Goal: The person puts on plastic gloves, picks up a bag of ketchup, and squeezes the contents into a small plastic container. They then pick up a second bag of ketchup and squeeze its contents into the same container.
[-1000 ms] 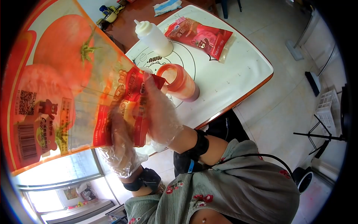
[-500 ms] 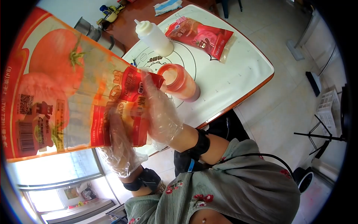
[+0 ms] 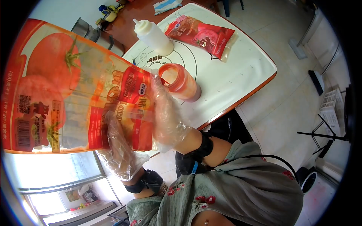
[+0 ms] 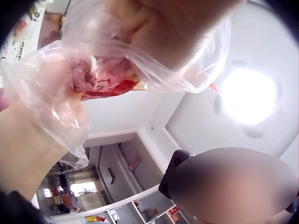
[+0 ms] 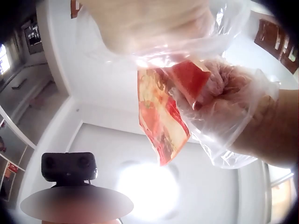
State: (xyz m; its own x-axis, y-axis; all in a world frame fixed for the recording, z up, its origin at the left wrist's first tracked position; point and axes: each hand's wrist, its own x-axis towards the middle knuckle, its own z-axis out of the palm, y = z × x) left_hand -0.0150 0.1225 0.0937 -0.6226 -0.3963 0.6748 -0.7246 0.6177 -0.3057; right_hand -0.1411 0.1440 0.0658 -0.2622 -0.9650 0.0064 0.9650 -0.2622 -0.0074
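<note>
A large, see-through red tomato-print bag (image 3: 85,90) slants across the left of the head view, smeared orange inside. Plastic gloves cover both hands. The left hand (image 3: 122,150) grips the bag's lower edge, its fingers partly hidden by the print. Farther right, the right hand (image 3: 167,116) pinches the bag's narrow end, beside the mouth of a red-smeared jar (image 3: 184,84) standing on the white table (image 3: 233,83). In the right wrist view a red corner of the bag (image 5: 191,81) shows between the hands. Whether anything flows into the jar cannot be seen.
A white squeeze bottle (image 3: 154,37) stands behind the jar. A filled red packet (image 3: 203,37) with a pink clip lies at the table's far side. Behind are a metal pot (image 3: 86,30) and a folded cloth (image 3: 167,6). A tripod (image 3: 324,135) stands at the right.
The bag's wide left end has swung downward in the head view, uncovering the metal pot. The right hand has shifted slightly right; both hands still hold the bag.
</note>
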